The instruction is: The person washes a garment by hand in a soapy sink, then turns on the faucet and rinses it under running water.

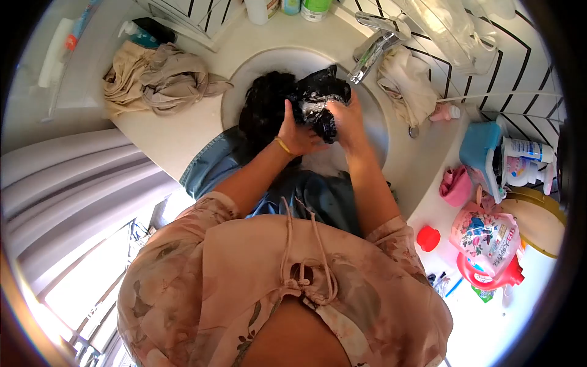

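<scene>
A wet black cloth [322, 85] with white suds on it is bunched above the white washbasin [380, 116]. My right hand [348, 121] grips it from the right side, thumb on the sudsy part. On the other side, my left hand [301, 136] has its thumb stretched up and its fingers extended beneath the cloth's lower edge, palm toward it. A second dark, bunched fabric [266, 104] lies in the basin's left part. Blue fabric [214, 160] hangs over the basin's front edge toward my body. Pale, cloudy water shows below my hands.
A chrome faucet [373, 55] juts over the basin's upper right. Beige clothes [165, 76] lie on the left counter, and a cream cloth [406, 85] lies right of the faucet. Bottles [315, 8] stand behind. A detergent pouch [486, 235] and blue container [480, 147] stand at right.
</scene>
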`<control>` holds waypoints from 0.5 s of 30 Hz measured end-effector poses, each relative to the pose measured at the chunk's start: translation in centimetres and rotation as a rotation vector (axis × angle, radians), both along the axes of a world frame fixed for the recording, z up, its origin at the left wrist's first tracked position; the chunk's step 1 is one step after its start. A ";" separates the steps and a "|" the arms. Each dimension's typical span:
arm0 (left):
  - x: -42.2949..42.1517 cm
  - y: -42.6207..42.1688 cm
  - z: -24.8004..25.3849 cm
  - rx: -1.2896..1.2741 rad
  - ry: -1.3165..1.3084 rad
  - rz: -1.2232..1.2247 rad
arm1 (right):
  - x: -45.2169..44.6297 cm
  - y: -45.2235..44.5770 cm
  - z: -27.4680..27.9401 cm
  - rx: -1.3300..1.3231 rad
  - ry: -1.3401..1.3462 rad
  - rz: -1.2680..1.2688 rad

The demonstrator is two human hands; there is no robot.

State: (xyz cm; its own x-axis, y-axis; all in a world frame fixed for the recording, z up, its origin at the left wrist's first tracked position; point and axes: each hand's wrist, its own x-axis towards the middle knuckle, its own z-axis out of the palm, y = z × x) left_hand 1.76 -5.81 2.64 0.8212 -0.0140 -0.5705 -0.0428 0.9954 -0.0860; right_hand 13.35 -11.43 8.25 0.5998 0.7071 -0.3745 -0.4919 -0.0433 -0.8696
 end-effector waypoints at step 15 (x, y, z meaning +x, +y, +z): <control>1.9 6.8 -3.4 1.141 0.086 0.100 | -8.9 1.2 -3.8 -0.448 -1.280 -0.106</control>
State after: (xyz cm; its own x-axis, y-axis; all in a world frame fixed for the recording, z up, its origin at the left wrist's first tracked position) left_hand 3.68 1.03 -0.72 0.7470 0.6104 -0.2633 -0.0877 0.4831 0.8712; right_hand 4.49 -10.23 4.43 0.7409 0.6021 0.2976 0.6239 -0.4530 -0.6368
